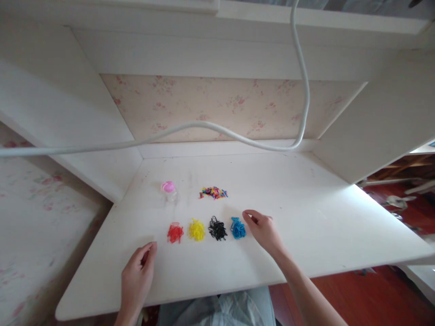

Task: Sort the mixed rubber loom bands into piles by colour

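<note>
Four colour-sorted piles of what look like small rubber bands lie in a row on the white desk: red bands, yellow bands, black bands and blue bands. Behind them lies a mixed-colour heap of bands. My right hand is just right of the blue pile, its thumb and fingers pinched together. My left hand rests left of and nearer than the red pile, fingers curled and closed. Anything inside either hand is too small or hidden to make out.
A small clear container with a pink top stands at the back left of the desk. A white cable hangs across the view in front of the floral back panel. White side panels bound the desk left and right.
</note>
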Motion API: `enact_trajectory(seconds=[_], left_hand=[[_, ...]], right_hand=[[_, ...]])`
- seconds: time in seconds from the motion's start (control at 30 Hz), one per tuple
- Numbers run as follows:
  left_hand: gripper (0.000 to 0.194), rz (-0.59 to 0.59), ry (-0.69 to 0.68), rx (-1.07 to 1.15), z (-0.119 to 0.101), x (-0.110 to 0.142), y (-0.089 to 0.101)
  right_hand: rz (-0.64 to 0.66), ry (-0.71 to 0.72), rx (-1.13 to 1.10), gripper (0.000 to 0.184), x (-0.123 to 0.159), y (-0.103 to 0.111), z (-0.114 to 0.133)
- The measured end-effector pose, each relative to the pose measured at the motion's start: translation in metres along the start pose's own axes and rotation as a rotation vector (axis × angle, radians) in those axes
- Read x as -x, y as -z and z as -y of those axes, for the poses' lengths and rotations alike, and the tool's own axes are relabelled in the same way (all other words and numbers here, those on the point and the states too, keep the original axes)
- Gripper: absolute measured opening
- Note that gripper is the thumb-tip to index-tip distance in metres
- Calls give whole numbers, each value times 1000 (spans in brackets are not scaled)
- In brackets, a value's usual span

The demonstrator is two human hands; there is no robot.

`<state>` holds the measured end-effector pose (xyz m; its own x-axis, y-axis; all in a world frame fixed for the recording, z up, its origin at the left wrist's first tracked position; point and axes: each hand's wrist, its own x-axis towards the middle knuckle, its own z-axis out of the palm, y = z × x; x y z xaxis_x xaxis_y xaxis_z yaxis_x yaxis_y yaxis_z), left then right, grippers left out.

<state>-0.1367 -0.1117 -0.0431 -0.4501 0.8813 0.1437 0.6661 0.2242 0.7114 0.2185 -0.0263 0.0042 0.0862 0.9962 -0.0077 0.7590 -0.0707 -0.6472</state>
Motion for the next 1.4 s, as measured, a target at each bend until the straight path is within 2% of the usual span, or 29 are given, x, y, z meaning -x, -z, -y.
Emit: enact_trajectory(seconds=[0.1,0.23,0.43,0.7,0.97,1.23,1.4], left_hand=[[38,-19,0,47,4,1,-5],[35,-14,-18,55,5,2,-7],[32,-6,-42,52,5,0,-9],[30,7,-89,44,5,-3,-12],[30,16,-89,25,4,-3,-12],[31,22,-104,-6,2,-3,-11],[32,26,-101,-6,2,-1,-9]], right_hand=[[103,57,187,35,-22,-18,23],[196,41,386,35,-46,-45,44],[219,49,472,36,-68,-73,61],[207,62,514,42,-76,-86,65],[137,62,424,41,-68,-71,50],[53,30,290,38,-59,-39,20],[-64,9,115,38,-32,-11,-7]])
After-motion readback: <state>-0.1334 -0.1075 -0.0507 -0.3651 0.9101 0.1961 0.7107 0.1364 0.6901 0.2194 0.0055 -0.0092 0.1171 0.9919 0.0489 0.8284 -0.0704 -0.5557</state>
